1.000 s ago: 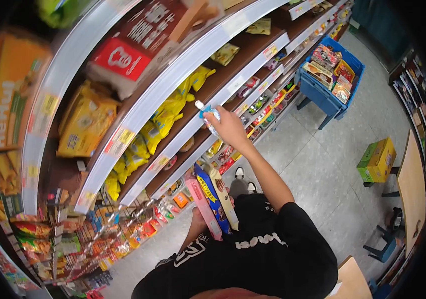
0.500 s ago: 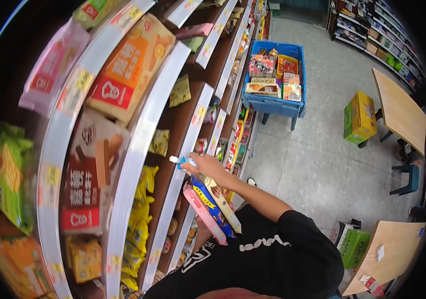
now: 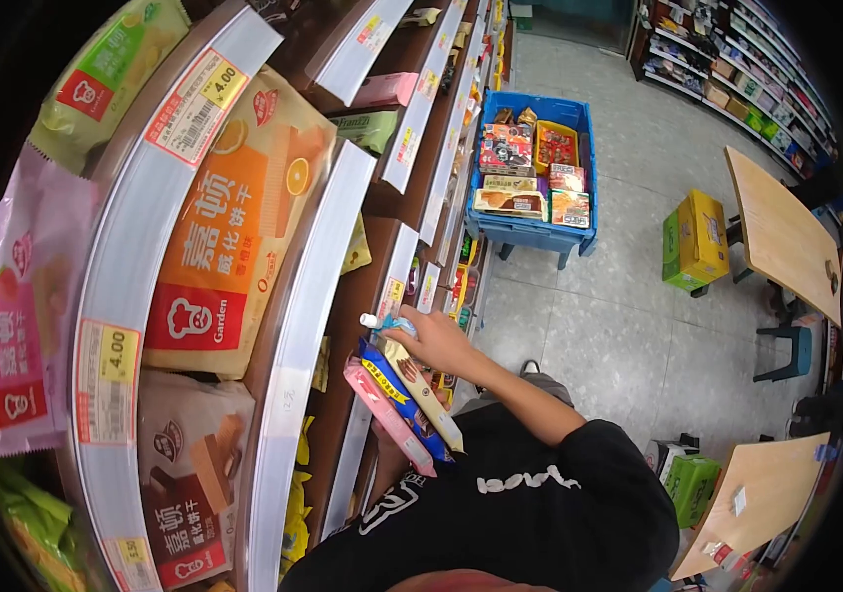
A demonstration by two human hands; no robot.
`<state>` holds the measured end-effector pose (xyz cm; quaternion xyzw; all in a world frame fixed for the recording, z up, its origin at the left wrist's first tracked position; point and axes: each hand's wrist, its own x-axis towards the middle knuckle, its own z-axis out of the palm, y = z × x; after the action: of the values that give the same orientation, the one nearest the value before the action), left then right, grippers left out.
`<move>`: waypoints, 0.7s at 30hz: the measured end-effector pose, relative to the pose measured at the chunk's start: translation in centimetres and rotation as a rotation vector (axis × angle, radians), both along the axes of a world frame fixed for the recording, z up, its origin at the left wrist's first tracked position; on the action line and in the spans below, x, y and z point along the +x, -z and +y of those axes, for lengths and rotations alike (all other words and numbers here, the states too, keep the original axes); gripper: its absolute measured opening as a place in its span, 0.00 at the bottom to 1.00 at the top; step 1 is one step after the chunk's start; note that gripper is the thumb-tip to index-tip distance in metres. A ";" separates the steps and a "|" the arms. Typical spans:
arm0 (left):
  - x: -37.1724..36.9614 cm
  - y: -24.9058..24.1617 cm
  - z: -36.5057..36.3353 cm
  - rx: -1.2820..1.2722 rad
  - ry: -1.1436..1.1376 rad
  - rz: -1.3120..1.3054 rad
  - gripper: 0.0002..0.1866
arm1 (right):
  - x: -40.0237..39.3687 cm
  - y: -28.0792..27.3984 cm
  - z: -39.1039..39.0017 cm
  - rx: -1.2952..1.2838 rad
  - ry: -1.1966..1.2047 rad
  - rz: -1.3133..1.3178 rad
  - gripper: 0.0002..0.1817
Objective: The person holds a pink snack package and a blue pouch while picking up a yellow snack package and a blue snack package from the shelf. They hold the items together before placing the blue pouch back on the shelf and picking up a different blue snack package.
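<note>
My left hand (image 3: pixel 389 452) is wrapped round three slim biscuit packs and is partly hidden behind them. They lie side by side: a pink pack (image 3: pixel 387 414), a blue pack (image 3: pixel 404 403) with a yellow band, and a cream pack (image 3: pixel 423 395) with a brown picture. Over their upper ends, my right hand (image 3: pixel 431 340) is closed on a small white-capped item with light-blue crinkled wrap (image 3: pixel 397 324); I cannot tell its kind. Both hands are in front of my black shirt, beside the shelf edge (image 3: pixel 382 271).
Shelves on the left hold wafer bags, an orange one (image 3: pixel 239 227) and a brown one (image 3: pixel 194 483), behind price strips (image 3: pixel 111 380). A blue crate (image 3: pixel 530 234) of packaged snacks stands ahead. On the right are wooden tables (image 3: pixel 777 232), a yellow carton (image 3: pixel 708 237) and a stool (image 3: pixel 785 353).
The view has shifted, so the near shelf bags look larger and lower. Both hands appear slightly further left, still holding the same packs and the capped item.
</note>
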<state>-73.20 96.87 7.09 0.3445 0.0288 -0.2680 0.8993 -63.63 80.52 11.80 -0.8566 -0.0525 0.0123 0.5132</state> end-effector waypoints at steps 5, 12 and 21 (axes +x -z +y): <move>0.2 0.8 -0.4 0.015 -0.082 0.014 0.44 | 1.8 0.4 -1.3 0.055 0.016 -0.064 0.24; 0.4 1.1 -1.6 0.063 -0.205 -0.039 0.45 | 5.9 0.6 -4.6 0.033 0.040 -0.049 0.28; 4.4 0.0 -7.9 0.215 -0.335 -0.156 0.47 | 10.9 2.6 -11.4 0.070 -0.022 0.012 0.32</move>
<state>-68.75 89.00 7.04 0.4484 0.0443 -0.0825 0.8889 -52.76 69.17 9.15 -0.8375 -0.0592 0.0215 0.5428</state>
